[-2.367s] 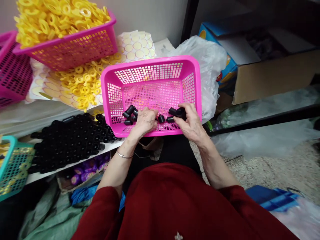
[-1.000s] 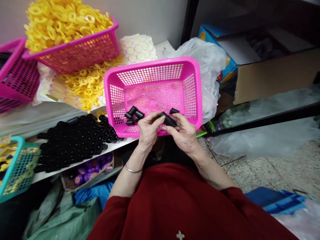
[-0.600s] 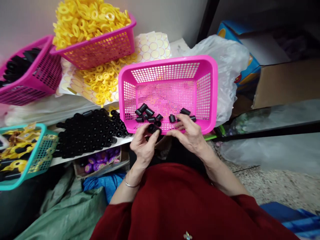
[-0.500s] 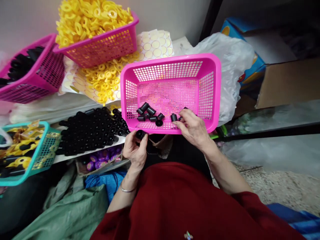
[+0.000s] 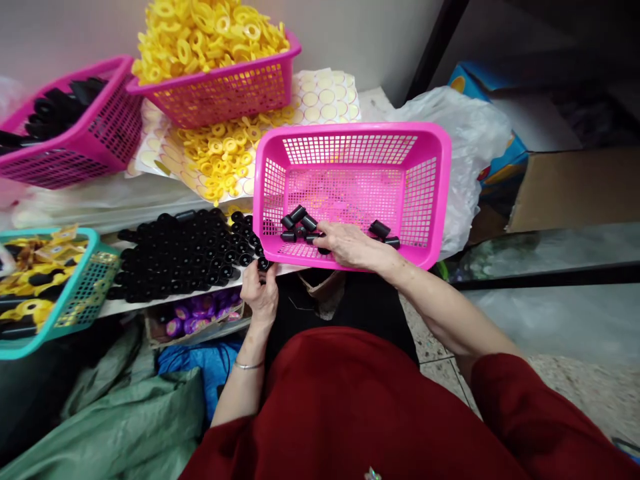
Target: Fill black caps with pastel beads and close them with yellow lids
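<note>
Left hand [image 5: 259, 297] pinches a black tube [image 5: 263, 264] at the 3 o'clock end of the black pile [image 5: 185, 257]. Right hand [image 5: 353, 245] is in the pink basket [image 5: 353, 128], at the loose tubes [image 5: 299, 213] near 7 o'clock — can't tell if gripping one. Other tubes [image 5: 380, 230] at 5 o'clock. Yellow rings [image 5: 210, 40] at pink basket's 10 o'clock.

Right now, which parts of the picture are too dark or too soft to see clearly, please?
Head view: the cardboard box at upper right has its inside mostly lost in shadow; head view: the packed black pieces partly merge into one dark mass; head view: the plastic sheet at right looks soft, while the central pink basket is brightly lit.
</note>
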`<move>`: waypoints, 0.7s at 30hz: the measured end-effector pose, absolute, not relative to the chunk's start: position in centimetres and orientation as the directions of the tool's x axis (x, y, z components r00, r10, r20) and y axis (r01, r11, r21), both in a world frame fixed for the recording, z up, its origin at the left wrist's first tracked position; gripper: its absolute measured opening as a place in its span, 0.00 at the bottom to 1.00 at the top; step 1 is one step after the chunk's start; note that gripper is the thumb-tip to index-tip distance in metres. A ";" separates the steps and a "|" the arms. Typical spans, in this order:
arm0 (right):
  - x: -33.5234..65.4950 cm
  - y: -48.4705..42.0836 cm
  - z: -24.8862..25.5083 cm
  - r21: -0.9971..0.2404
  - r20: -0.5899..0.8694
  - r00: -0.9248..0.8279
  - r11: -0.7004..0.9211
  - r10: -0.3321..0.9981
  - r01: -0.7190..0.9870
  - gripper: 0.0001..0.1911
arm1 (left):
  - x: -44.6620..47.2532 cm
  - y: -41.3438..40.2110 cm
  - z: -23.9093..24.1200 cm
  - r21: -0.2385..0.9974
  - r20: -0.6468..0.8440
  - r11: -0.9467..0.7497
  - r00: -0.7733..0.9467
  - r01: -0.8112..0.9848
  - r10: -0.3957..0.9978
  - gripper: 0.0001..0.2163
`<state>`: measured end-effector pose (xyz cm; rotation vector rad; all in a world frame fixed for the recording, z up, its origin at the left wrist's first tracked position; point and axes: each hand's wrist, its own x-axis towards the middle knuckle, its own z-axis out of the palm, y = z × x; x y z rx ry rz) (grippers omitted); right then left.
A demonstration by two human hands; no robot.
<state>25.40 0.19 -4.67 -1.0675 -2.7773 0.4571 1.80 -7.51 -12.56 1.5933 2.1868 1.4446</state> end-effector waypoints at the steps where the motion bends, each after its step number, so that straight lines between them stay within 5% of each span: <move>1: 25.4 0.4 -4.7 -0.354 0.018 -0.750 0.706 0.661 0.613 0.16 | 1.8 -7.3 -12.6 0.714 0.422 0.027 -0.460 0.700 0.782 0.18; 5: 26.2 0.5 -4.3 -0.556 0.186 -0.631 0.610 0.754 0.565 0.11 | 1.7 -7.6 -12.7 0.746 0.386 0.039 -0.480 0.665 0.787 0.22; 8: 27.6 -0.4 -3.9 -0.812 0.334 -0.300 0.434 0.894 0.389 0.07 | 1.5 -8.6 -12.4 0.729 0.406 0.054 -0.494 0.683 0.768 0.22; 12: 29.7 -2.9 -3.8 -0.979 0.205 0.019 0.204 0.979 0.011 0.13 | 1.9 -8.4 -10.2 0.640 0.507 -0.014 -0.408 0.769 0.759 0.16; 16: 30.4 -5.2 -4.0 -0.984 0.112 0.121 0.127 0.986 -0.125 0.18 | 4.0 -4.2 -6.0 0.423 0.511 -0.261 0.010 0.868 0.859 0.09; 21: 30.1 -6.6 -4.0 -0.987 0.105 0.123 0.119 0.987 -0.109 0.20 | 7.6 2.5 -2.5 0.132 0.114 -0.583 0.572 0.802 0.813 0.14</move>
